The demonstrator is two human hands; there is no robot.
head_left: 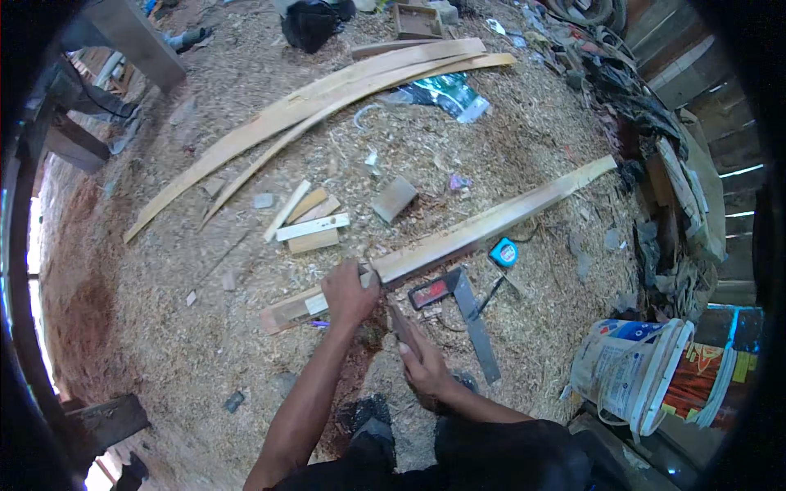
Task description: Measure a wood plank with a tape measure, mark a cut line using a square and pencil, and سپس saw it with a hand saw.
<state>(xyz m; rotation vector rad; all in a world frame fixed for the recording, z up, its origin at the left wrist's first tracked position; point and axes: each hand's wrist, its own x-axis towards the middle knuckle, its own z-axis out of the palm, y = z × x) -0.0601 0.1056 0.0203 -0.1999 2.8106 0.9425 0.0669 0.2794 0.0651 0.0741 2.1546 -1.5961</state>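
Observation:
My left hand (350,293) is closed over the near end of a long pale plank (471,231), its fingers bent around the wood. A small dark edge shows beside its fingers, too unclear to name. Lower and to the right, my right hand (426,367) is wrapped around a narrow brown tool (403,330). This tool points up toward the plank beside my left hand; its exact kind does not show. A metal try square (476,323) with a red and black handle lies just right of it. Beyond that sits a blue tape measure (504,253).
Several wood offcuts (313,231) and a loose block (395,199) lie on the shavings-covered ground. Long curved boards (295,110) stretch across the far side. White buckets (626,368) stand at the right, near a pile of dark scraps (630,114). Timber posts (131,41) rise at the left.

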